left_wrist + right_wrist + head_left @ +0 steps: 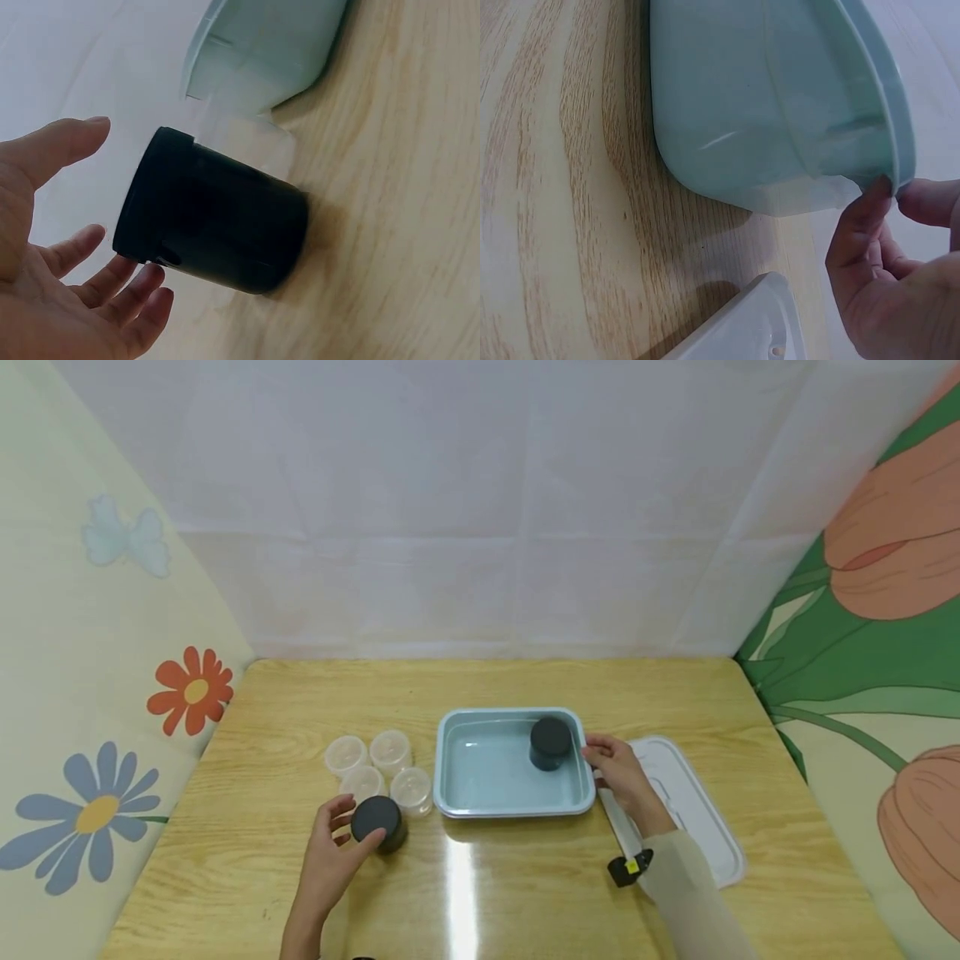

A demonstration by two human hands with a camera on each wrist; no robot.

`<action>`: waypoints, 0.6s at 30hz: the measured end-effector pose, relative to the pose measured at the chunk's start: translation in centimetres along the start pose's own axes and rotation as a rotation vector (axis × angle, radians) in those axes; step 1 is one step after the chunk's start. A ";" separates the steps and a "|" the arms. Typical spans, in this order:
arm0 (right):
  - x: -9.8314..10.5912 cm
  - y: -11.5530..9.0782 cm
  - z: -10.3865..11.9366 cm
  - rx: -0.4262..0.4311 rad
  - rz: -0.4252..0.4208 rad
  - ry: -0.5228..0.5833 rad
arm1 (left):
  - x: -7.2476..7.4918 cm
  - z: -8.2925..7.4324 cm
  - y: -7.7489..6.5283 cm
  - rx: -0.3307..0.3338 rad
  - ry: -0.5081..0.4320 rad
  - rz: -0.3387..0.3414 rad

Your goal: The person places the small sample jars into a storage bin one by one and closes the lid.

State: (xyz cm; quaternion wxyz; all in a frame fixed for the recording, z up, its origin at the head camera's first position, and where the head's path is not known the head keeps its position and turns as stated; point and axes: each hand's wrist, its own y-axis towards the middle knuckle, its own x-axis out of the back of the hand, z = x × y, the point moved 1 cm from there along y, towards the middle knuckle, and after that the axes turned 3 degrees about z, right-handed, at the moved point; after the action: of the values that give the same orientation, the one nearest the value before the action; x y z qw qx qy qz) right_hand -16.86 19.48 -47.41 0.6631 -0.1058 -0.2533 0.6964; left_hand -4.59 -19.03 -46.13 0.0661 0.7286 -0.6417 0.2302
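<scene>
My left hand [333,852] is spread around a black lidded jar [378,823] on the table. In the left wrist view the thumb stands apart from the jar, while the fingertips [150,279] are at its lid edge; whether they touch is hard to tell. A light blue plastic container [487,768] sits mid-table. Its right rim is pinched between the thumb and fingers of my right hand [622,774], seen closely in the right wrist view. Inside the container, towards its right end, stands another black jar [550,743].
Several clear small jars [391,752] cluster left of the container, just beyond the near black jar. A white lid [693,810] lies on the wooden table [525,893] at the right, partly under my right forearm. White cloth [480,510] hangs behind the table.
</scene>
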 end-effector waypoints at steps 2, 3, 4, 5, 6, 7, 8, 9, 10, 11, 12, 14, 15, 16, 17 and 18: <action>0.0 -0.1 0.0 0.002 0.001 0.003 | -0.2 0.3 -0.1 0.001 -0.007 0.006; 0.0 -0.1 -0.1 0.003 0.001 0.003 | -0.2 0.4 -0.2 0.004 -0.008 0.007; 0.0 -0.1 -0.1 0.004 0.002 0.003 | -0.2 0.5 -0.2 0.007 -0.011 0.008; 0.0 -0.1 0.0 0.005 0.001 0.002 | -0.3 0.5 -0.2 0.011 -0.012 0.007; 0.0 -0.2 0.0 0.003 -0.002 0.003 | -0.3 0.6 -0.2 0.018 -0.015 0.006; 0.0 -0.2 0.0 0.004 -0.001 0.003 | -0.4 0.7 -0.2 0.025 -0.015 0.007; 0.0 -0.3 0.0 0.005 0.000 0.002 | -0.4 0.8 -0.2 0.036 -0.015 0.009; 0.0 -0.3 0.0 0.006 -0.001 0.001 | -0.5 0.9 -0.2 0.041 -0.014 0.012; -0.1 -0.3 -0.1 0.006 0.000 0.001 | -0.6 1.0 -0.3 0.045 -0.013 0.015; -0.1 -0.2 -0.1 0.008 0.000 0.002 | -0.7 1.1 -0.3 0.048 -0.010 0.018; -0.1 -0.2 -0.1 0.009 0.001 0.002 | -0.8 1.1 -0.3 0.048 -0.007 0.020; -0.1 -0.2 0.0 0.009 0.004 0.000 | -1.0 1.3 -0.2 0.039 -0.001 0.018; -0.1 -0.2 0.0 0.007 0.004 0.000 | -1.1 1.4 -0.2 0.031 0.006 0.016; 0.0 -0.2 0.0 0.009 0.006 -0.001 | -1.2 1.5 -0.1 0.022 0.010 0.013; 0.0 -0.2 0.1 0.008 0.005 -0.001 | -1.4 1.7 -0.1 0.010 0.013 0.011; 0.0 -0.2 0.1 0.008 0.005 -0.003 | -1.5 1.8 0.0 -0.002 0.017 0.006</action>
State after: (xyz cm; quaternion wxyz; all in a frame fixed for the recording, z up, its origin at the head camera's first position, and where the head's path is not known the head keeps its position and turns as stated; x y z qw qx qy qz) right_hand -16.70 19.45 -47.19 0.6612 -0.1027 -0.2514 0.6993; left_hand -4.21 -18.35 -48.32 0.0716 0.7245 -0.6437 0.2358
